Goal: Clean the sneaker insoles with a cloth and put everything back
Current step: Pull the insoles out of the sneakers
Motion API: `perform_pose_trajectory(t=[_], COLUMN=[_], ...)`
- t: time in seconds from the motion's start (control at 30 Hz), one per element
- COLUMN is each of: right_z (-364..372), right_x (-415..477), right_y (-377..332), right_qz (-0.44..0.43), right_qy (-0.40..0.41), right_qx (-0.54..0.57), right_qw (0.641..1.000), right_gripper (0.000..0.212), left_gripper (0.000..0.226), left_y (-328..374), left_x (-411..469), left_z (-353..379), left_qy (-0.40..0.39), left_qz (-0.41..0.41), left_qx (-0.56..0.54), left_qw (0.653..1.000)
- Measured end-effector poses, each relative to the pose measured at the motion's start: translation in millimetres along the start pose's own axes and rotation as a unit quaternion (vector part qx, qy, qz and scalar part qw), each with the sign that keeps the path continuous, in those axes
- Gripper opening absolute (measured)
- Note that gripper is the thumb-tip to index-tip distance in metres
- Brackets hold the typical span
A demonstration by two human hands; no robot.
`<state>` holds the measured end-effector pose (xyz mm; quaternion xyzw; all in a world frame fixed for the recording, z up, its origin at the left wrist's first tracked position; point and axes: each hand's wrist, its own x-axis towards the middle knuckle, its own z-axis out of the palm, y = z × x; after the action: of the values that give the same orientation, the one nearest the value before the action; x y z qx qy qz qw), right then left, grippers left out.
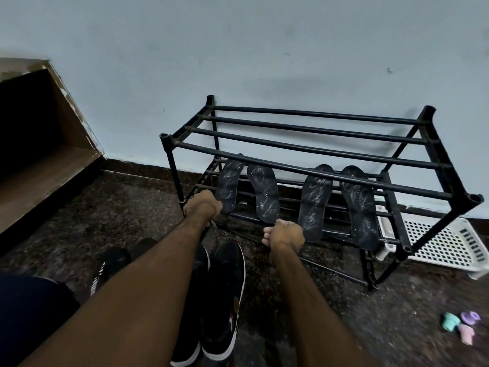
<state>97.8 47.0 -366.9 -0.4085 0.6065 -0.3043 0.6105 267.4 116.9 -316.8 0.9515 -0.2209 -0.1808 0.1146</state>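
Note:
Four dark insoles dusted with white specks lie across the lower shelf of a black metal shoe rack [312, 148]: the leftmost insole [229, 185], a second insole [264, 193], a third insole [315, 200] and the rightmost insole [361, 205]. My left hand [203, 206] is curled at the rack's lower front bar, just left of the leftmost insole. My right hand [287, 234] is curled at the same bar, between the second and third insoles. A pair of black sneakers [222, 298] stands on the floor under my forearms. No cloth is in view.
A second dark pair of shoes with white stripes [113, 263] sits to the left. A white plastic basket [449, 243] lies behind the rack's right end. Small pastel objects [460, 325] are on the dark speckled floor at right. A brown wooden unit [47, 165] stands at left.

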Motion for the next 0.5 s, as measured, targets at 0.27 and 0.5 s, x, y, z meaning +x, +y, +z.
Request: perform_pose_trajectory(t=[0.27,0.5], right_z=[6.4,12.0], right_x=[-7.2,-34.0], right_y=[6.6,15.0], right_qz=[0.07,0.067], right_qy=[-0.026,-0.21], right_qx=[-0.079,-0.08], right_qw=[0.994,0.972], right_gripper=[0.05,0.039], left_gripper=[0.022,0.027], left_y=[2.5,-5.0], left_x=[2.7,-12.4], left_z=[15.5,23.9], left_qy=[0.003,-0.064], left_qz=[-0.089,-0.12], left_qx=[-0.229,-0.375], left_qw=[0.969,0.917])
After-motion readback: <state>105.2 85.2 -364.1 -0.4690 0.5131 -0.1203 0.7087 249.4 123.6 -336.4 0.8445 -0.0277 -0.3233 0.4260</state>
